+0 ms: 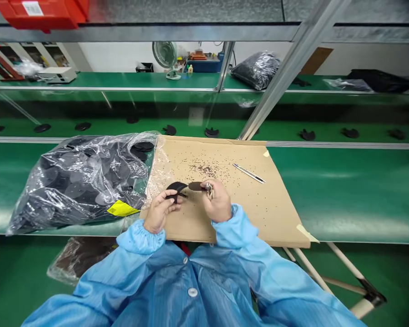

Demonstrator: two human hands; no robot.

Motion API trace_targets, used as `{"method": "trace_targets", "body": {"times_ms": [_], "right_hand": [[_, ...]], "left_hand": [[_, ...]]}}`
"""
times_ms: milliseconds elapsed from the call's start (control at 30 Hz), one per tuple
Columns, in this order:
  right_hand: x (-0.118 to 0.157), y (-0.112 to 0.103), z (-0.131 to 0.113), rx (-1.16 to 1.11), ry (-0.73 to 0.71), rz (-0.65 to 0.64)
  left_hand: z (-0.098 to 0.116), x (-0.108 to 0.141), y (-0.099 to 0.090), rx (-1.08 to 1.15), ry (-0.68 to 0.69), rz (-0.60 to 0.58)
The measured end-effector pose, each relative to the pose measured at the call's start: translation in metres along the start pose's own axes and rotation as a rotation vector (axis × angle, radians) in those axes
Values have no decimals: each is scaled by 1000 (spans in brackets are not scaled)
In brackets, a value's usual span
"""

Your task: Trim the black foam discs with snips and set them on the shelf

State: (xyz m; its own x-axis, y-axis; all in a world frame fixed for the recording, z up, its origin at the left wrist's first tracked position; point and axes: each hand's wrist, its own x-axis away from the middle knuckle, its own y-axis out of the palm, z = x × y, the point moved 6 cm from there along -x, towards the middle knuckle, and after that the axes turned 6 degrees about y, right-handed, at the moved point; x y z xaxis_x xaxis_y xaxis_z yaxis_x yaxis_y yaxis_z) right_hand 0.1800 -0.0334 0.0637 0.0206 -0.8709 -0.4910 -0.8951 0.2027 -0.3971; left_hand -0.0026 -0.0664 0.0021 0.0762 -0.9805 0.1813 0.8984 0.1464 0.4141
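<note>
1. Covering green bench (334,195): flat tan cardboard sheet (197,227), black specks (206,170) on top; round green fan (165,54) behind.
2. Black curved plastic-looking piece (176,186) above cardboard, left hand (157,212) pinching it.
3. Right hand (218,202) curled on dark flat disc (194,186), silvery object (209,190).

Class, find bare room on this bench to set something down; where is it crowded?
The green bench is bare right of the cardboard sheet, up to the metal rail; a smaller patch lies left of the clear plastic bag. Crowded: under that bag, and mid-cardboard, with left hand, right hand and scattered black bits.
</note>
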Motion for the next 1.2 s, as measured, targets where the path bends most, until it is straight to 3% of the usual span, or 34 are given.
{"method": "trace_targets", "body": {"times_ms": [67,133,267,367,500,600,800,933,1200], "right_hand": [[15,3,-16,196,-257,64],[30,12,-26,279,-413,70],[50,30,-32,236,-463,-29],[53,35,-27,61,-272,-118],[45,29,2,-168,231,-35],[41,36,16,-256,449,-124],[40,41,23,-382,564,-132],[43,47,25,-445,645,-114],[41,45,19,-493,625,-147]], "left_hand": [[-2,4,7,-25,-32,33],[-5,7,14,-43,-29,77],[-9,9,19,26,18,153],[-7,10,13,20,74,230],[2,11,10,-5,216,238],[0,12,14,-5,170,214],[-9,15,18,130,-6,187],[-8,15,21,176,0,141],[-3,14,22,125,65,110]]}}
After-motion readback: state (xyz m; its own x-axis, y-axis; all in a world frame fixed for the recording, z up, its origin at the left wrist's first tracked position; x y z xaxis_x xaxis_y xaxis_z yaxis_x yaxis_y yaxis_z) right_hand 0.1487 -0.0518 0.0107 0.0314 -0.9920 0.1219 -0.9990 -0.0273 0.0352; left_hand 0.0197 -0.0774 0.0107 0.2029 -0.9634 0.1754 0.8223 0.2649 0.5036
